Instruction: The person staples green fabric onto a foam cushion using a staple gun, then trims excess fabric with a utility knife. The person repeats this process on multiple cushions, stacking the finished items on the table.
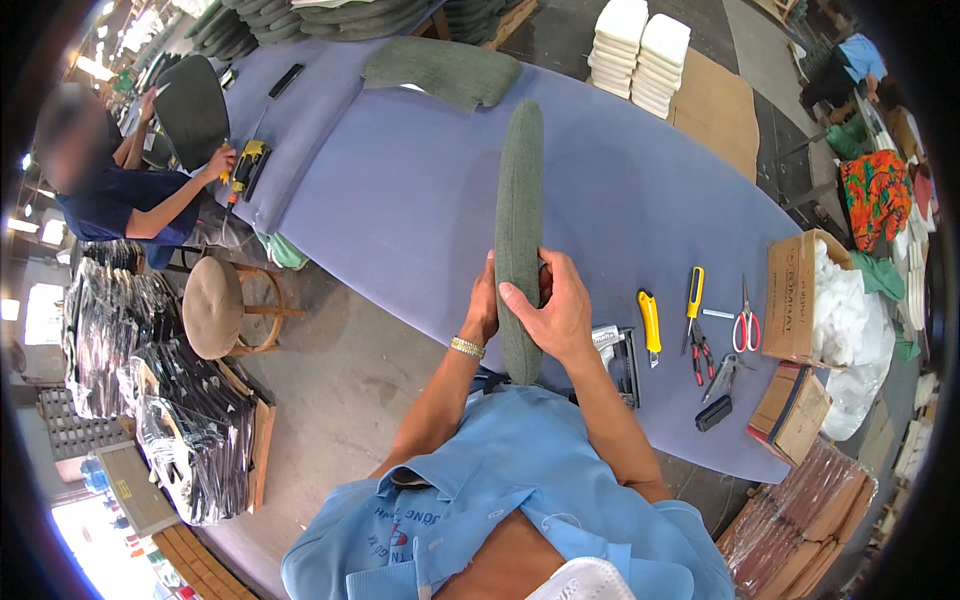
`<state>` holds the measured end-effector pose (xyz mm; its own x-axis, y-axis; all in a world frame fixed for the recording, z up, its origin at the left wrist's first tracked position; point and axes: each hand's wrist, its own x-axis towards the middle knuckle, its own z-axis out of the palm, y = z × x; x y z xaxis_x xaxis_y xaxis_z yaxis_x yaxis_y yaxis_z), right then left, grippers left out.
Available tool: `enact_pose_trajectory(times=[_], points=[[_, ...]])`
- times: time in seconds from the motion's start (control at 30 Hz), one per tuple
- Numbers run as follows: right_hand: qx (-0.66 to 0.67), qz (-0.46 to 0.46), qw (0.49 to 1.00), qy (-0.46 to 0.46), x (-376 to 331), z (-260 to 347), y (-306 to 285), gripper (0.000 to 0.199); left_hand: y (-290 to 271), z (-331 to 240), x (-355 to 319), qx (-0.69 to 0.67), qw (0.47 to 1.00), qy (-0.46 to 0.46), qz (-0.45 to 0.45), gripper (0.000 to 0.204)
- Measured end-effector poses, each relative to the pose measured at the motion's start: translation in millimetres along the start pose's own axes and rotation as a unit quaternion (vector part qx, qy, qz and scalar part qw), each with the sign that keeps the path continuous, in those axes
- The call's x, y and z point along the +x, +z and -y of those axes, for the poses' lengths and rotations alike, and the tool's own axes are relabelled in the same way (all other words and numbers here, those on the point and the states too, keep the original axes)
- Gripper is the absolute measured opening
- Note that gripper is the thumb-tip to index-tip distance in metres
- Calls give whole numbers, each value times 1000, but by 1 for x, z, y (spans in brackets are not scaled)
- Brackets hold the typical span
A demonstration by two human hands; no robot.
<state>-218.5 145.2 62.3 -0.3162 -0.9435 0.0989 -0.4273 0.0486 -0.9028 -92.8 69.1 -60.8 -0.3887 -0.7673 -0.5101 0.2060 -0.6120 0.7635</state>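
Note:
A grey-green upholstered seat cushion stands on edge in front of me, its narrow seamed side facing up. My left hand presses against its left face, with most fingers hidden behind it. On the opposite face, my right hand grips the cushion, thumb laid over the seamed edge. The near end of the cushion touches or almost touches my blue shirt. Beside my right forearm lies a staple gun, partly covered by the arm. Flat on the table behind the cushion is another grey-green padded piece.
Right on the blue-covered table lie a yellow utility knife, a yellow screwdriver, red-handled pliers and scissors. A carton of white stuffing stands beyond. At left, a co-worker handles a dark panel near a stool.

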Motion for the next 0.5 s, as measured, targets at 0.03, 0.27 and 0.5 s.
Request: enact_pose_trajectory(times=[0.03, 0.27, 0.5], points=[[-10, -2, 1000, -9, -3, -15, 2, 70, 8, -2, -1, -7, 1000, -3, 4, 75], [18, -15, 999, -39, -22, -78, 34, 84, 43, -26, -5, 87, 991, 88, 46, 84], [127, 76, 989, 8, -9, -106, 39, 77, 20, -26, -4, 140, 982, 124, 23, 84]])
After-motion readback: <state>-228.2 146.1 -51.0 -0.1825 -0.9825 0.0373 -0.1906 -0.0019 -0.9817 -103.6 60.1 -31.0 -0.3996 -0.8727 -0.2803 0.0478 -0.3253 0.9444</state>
